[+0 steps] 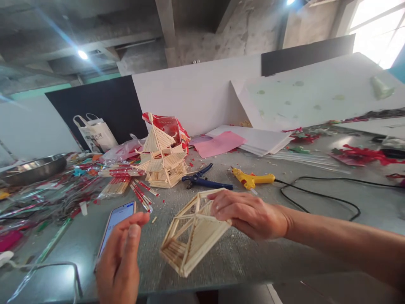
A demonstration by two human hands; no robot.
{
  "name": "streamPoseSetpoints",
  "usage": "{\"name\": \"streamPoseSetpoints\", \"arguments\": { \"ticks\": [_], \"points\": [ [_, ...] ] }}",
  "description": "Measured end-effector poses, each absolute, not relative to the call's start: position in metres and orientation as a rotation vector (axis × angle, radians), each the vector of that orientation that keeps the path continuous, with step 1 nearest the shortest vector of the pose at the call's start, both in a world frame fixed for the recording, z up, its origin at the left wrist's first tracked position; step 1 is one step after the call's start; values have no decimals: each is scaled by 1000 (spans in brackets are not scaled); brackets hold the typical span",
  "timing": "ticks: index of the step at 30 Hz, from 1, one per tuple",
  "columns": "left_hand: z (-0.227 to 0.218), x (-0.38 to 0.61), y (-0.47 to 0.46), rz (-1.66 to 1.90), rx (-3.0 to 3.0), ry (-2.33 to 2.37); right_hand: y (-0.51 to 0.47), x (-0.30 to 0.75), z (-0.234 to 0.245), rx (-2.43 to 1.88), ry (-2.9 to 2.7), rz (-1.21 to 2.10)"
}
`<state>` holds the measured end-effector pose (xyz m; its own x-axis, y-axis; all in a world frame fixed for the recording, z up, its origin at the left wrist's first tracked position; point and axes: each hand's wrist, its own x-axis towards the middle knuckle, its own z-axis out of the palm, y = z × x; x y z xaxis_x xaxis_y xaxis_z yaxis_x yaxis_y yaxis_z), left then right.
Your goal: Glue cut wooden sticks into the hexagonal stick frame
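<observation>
My right hand [249,213] is closed on the upper right edge of a frame of glued wooden sticks [205,240], which it holds tilted over the table. Part of the frame is filled with rows of sticks, and other sections are bare spokes. My left hand [122,257] hovers to the left of the frame, apart from it, thumb and fingers half bent with nothing visible between them. Beneath and behind that hand lies a phone [118,217] with its screen lit. Beyond the frame stand blue-handled pliers [205,181] lying flat and a yellow glue gun [253,179].
A tiered stick pagoda [163,162] stands behind the pliers. Bundled sticks [115,188] and scattered craft scraps cover the left, near a metal bowl [38,169]. A black cable [303,204] loops at right. Pink paper [220,143] and white sheets [265,143] lie farther back.
</observation>
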<state>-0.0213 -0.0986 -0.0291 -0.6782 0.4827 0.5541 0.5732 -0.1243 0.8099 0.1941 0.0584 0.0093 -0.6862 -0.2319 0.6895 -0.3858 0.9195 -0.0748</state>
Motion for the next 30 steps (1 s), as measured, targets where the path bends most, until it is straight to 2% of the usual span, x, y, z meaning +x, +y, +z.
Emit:
{"name": "streamPoseSetpoints", "arguments": {
  "ticks": [3, 8, 12, 25, 30],
  "points": [
    [-35, -19, -105, -1881, -1322, -2116, 59, 207, 0, 437, -2459, 296],
    [-52, -29, -113, -1385, -1610, -2223, 68, 226, -15, 370, -2647, 233],
    [-59, -37, -111, -1168, -1775, -2177, 81, 235, -28, 257, -2746, 110],
    [-56, -31, -99, -1059, -2037, -2181, 92, 236, -24, 52, -2954, -301],
    [-56, -32, -93, -1025, -2020, -2210, 85, 239, -27, -112, -2953, -273]
  ]
}}
